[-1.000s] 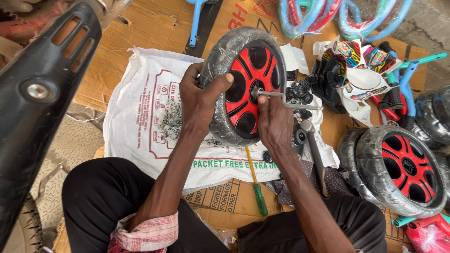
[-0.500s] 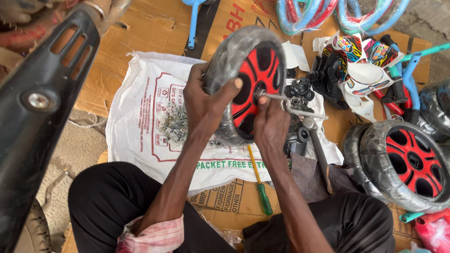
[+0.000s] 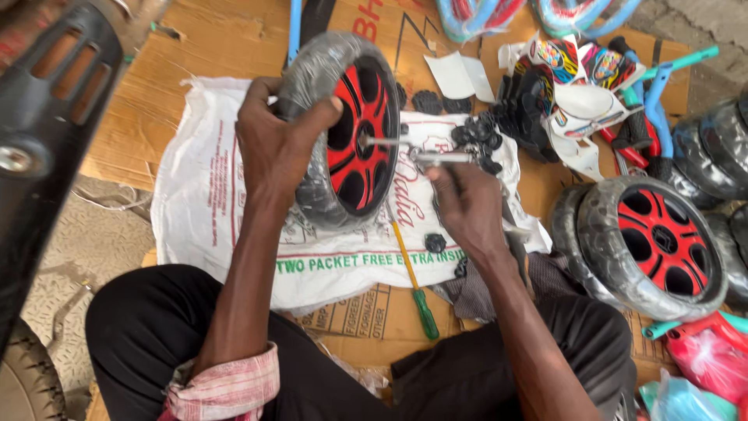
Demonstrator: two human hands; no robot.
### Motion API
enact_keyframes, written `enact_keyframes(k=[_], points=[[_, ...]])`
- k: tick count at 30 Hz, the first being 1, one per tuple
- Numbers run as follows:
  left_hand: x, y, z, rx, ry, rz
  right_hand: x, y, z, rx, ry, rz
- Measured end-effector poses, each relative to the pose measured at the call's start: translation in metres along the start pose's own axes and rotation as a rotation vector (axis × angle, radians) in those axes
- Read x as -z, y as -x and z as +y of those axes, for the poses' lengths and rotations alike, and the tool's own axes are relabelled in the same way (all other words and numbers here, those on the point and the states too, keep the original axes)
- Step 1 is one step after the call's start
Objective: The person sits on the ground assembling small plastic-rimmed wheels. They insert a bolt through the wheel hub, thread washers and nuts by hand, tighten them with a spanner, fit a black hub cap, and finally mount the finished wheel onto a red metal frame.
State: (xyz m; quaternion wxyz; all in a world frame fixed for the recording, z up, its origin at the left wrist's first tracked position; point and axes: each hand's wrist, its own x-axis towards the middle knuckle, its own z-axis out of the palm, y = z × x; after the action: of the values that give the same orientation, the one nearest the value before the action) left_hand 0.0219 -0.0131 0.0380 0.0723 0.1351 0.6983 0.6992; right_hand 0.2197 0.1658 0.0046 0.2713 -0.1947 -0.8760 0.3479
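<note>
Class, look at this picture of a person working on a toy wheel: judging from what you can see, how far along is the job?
Done: two red-and-black wheels lie aside at the right, apparently finished. In hand: the left hand grips a plastic-wrapped wheel upright on the white sack, while the right hand holds a metal rod at its hub. Left: black caps and a green-handled screwdriver lie unused.

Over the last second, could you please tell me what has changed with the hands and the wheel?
The right hand has drawn back from the hub of the wheel, pulling a metal rod part-way out to the right. The left hand still grips the tyre, and the wheel stays upright on the white sack.
</note>
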Motion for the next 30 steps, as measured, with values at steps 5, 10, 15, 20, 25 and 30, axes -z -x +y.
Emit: enact_keyframes(k=[5, 10, 15, 20, 25, 30], points=[[0.009, -0.011, -0.011, 0.052, 0.025, 0.092, 0.035, 0.01, 0.023, -0.25, -0.694, 0.581], [0.017, -0.019, -0.023, 0.031, 0.205, 0.132, 0.066, 0.018, 0.067, -0.28, 0.335, 0.119], [0.019, -0.02, -0.015, 0.152, 0.283, 0.106, 0.042, 0.036, 0.091, -0.236, 0.779, -0.032], [0.011, -0.012, -0.003, 0.223, 0.175, 0.046, 0.016, 0.025, 0.092, -0.175, 0.66, 0.021], [0.009, -0.01, 0.002, 0.258, -0.048, 0.0, -0.03, -0.027, 0.099, -0.092, 0.65, 0.06], [0.015, -0.012, 0.001, 0.183, -0.17, -0.062, -0.058, -0.053, 0.1, -0.222, 0.681, -0.1]])
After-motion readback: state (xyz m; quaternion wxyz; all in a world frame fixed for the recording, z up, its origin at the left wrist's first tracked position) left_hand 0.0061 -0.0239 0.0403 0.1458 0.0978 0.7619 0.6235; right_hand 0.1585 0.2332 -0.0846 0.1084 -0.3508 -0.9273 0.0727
